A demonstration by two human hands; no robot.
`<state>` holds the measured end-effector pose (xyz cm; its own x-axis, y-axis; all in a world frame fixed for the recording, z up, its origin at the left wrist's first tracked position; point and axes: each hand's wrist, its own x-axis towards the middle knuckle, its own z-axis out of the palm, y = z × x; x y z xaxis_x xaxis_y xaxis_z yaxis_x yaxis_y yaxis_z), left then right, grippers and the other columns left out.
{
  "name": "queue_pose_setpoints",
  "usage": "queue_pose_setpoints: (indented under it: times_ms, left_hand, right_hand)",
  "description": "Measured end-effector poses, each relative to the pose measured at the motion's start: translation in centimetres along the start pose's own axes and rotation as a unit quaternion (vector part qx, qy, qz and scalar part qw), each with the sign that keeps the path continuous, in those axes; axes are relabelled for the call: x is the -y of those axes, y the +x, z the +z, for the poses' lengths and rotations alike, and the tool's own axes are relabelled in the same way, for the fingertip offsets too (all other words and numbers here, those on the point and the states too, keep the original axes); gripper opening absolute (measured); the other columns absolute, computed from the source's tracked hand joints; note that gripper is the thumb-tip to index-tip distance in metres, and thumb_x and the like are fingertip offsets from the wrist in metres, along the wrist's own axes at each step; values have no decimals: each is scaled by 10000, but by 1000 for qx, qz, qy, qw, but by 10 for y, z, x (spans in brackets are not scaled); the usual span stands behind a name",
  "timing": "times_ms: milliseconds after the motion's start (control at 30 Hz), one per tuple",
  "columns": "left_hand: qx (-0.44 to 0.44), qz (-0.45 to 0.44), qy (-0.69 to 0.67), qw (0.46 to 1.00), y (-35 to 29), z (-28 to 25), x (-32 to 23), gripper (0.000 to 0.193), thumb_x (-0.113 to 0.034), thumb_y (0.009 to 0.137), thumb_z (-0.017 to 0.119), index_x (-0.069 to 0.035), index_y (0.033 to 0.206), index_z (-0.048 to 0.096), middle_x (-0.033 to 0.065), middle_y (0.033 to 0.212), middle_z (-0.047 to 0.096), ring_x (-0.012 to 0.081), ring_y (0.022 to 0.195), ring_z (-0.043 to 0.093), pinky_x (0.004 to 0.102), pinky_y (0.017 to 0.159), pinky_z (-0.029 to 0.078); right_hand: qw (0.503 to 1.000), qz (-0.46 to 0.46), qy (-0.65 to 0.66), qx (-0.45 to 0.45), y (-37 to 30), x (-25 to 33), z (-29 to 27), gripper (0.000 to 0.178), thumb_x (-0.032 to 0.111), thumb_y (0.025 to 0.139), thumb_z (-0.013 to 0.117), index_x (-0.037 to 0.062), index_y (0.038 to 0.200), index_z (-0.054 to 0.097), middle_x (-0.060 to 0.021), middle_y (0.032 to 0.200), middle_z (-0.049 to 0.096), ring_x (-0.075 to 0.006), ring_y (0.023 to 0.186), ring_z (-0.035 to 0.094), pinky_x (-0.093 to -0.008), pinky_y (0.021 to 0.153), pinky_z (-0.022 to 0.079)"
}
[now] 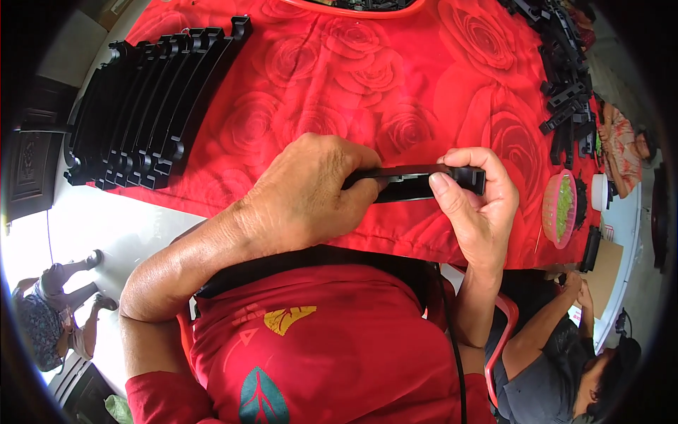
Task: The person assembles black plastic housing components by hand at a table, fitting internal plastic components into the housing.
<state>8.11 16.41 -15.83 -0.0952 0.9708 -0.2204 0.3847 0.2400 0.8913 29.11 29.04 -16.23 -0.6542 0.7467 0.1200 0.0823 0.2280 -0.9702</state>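
Note:
Above the near edge of the red rose-patterned tablecloth [353, 78], I hold a narrow black plastic part [406, 189] level between both hands. My left hand [304, 191] is closed round its left end, which the fingers and thumb mostly hide. At the other end, my right hand [484, 201] pinches the part, the thumb on the near side and the fingers curled behind and over it. A slot or channel shows along the part's upper side.
Long curved black plastic parts [159, 106] stand side by side at the left. Smaller black pieces [565, 92] are heaped along the right edge, near a pink basket [548, 212] of small green pieces. A red-rimmed container [367, 13] sits at the far edge. Other people are nearby.

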Motion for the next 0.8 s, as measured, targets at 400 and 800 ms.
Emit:
queue_pose_setpoints:
  times_ms: [400, 800]
  left_hand:
    - [26, 112, 183, 976, 7, 10, -2, 233, -152, 942, 712, -18, 1127, 757, 232, 899, 729, 429, 833, 722, 497, 723, 563]
    - [27, 115, 136, 984, 3, -34, 8, 311, -170, 942, 738, 19, 1189, 733, 181, 999, 743, 336, 921, 725, 430, 797, 553]
  right_hand:
    - [893, -92, -392, 200, 11, 17, -10, 249, 246, 864, 855, 16, 908, 769, -151, 763, 704, -268, 705, 720, -364, 625, 526]
    - [950, 56, -285, 116, -4, 27, 2, 197, 173, 902, 793, -12, 854, 746, -140, 669, 694, -208, 566, 690, -337, 541, 490]
